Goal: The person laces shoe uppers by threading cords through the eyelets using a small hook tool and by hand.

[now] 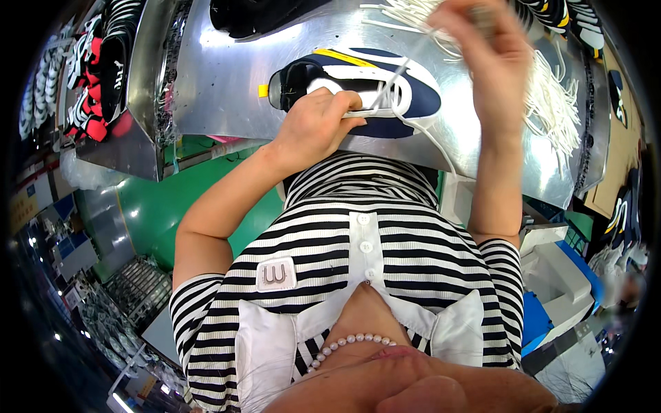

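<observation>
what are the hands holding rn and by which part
The left hand grips the navy and white shoe by the edge of its lace opening. The right hand holds a white lace; blur hides exactly where along it.

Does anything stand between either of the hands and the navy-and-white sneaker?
Nothing visible blocks either one. The left hand is touching the sneaker. Between the right hand and the shoe runs only a blurred white lace. The loose laces lie on the metal tabletop and don't appear to obstruct.
</observation>
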Demonstrator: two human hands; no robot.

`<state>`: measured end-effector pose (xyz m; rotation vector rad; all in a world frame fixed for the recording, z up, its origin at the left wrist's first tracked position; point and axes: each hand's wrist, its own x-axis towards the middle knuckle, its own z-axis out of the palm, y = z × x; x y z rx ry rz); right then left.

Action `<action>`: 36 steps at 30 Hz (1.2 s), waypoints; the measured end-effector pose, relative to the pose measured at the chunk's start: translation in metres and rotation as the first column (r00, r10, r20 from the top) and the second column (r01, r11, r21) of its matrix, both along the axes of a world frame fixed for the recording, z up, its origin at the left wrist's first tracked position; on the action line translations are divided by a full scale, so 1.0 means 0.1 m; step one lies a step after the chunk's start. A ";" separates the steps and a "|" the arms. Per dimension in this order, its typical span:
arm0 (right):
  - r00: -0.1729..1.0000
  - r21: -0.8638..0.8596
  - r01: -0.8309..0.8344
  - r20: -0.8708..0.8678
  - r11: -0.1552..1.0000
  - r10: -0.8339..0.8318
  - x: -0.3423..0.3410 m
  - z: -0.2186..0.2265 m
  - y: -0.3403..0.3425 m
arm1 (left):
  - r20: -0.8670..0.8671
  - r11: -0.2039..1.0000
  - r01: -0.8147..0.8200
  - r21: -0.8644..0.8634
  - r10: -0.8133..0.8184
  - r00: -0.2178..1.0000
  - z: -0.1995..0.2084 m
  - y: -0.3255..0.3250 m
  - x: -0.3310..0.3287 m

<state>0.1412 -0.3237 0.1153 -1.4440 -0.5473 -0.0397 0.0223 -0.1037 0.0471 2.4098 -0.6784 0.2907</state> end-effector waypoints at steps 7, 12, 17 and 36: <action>0.920 -0.121 -0.098 -0.388 0.988 0.044 -0.31 -0.73 0.42 | -0.490 0.905 -0.321 -0.280 0.153 0.858 0.15 -0.04 0.08; 0.936 -0.154 -0.101 -0.350 0.983 0.042 -0.33 -0.73 0.53 | -0.419 0.779 -0.542 -0.315 0.399 0.816 0.01 -0.15 0.16; 0.938 -0.126 -0.126 -0.338 0.984 0.077 -0.38 -0.68 0.46 | -0.283 0.718 -0.579 -0.385 0.505 0.815 -0.10 -0.21 0.17; 0.973 -0.704 -0.064 0.113 0.708 0.201 -0.41 -0.46 0.19 | -0.022 0.858 -0.496 -0.134 0.498 0.867 -0.03 -0.21 0.05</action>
